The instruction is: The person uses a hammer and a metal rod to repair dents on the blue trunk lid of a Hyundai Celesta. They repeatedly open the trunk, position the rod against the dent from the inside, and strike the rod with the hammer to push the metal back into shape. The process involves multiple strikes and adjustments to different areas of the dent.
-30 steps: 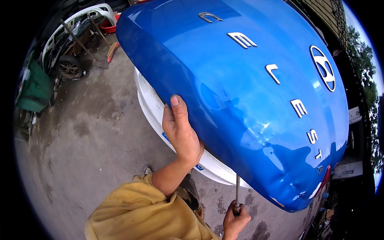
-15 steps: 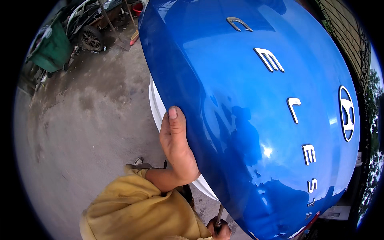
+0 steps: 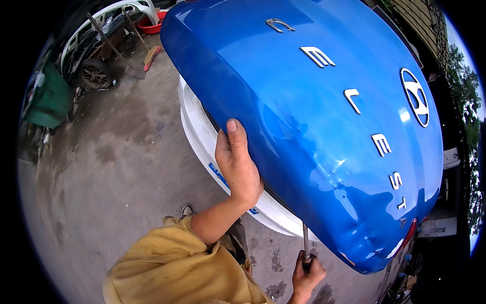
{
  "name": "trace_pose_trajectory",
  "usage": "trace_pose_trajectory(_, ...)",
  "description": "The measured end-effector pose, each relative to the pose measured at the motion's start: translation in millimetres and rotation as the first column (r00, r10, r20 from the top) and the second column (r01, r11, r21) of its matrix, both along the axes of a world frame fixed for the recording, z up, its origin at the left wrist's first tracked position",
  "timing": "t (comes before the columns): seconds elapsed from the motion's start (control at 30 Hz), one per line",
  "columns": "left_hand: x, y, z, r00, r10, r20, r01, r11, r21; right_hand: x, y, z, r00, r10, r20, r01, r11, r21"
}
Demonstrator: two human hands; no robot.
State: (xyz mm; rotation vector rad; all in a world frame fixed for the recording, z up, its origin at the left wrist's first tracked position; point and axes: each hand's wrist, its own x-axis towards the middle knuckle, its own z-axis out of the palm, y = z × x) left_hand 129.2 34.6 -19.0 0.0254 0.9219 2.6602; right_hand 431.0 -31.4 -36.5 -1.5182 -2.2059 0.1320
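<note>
A blue car trunk lid with chrome letters and an oval emblem fills the middle and right. Dents and chipped paint mark its near corner. My left hand grips the lid's left edge, thumb up against the painted face and the fingers hidden underneath. Below, my right hand is closed around the dark handle of a thin metal rod tool, which points upward. Its tip passes out of sight behind the lid. Beneath the lid shows a white curved rim with blue marks.
Grey concrete floor spreads to the left. At the far left stand a green wheeled bin, a loose wheel, a broom and a red basin. A red lamp piece sits at the lid's near right corner.
In the picture the lid has shifted up and left, showing more of the white rim and the near corner. My right hand and the rod tool have come further into view.
</note>
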Motion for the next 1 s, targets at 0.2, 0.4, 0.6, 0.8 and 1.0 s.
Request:
trace_pose_trajectory(0.2,1,-7,0,0.993,0.116,-0.002,-0.116,0.988,-0.100,-23,-14,-32,0.967,-0.242,0.082,0.202,0.920,0.335)
trace_pose_trajectory(0.4,6,-2,-1,0.985,0.165,0.058,-0.163,0.986,-0.048,35,40,-83,0.979,-0.158,0.131,-0.041,0.474,0.880)
trace_pose_trajectory(0.6,0,-5,4,0.995,0.100,0.008,-0.100,0.995,0.007,-7,-5,-1,0.995,-0.098,-0.018,0.100,0.985,0.143)
trace_pose_trajectory(0.8,-1,-5,6,1.000,0.010,0.016,-0.011,0.997,0.079,-2,-5,6,0.995,-0.103,-0.008,0.101,0.987,-0.122)
trace_pose_trajectory(1.0,1,-1,10,0.995,0.090,0.035,-0.089,0.996,-0.024,1,0,-28,0.971,-0.209,0.114,0.154,0.918,0.365)
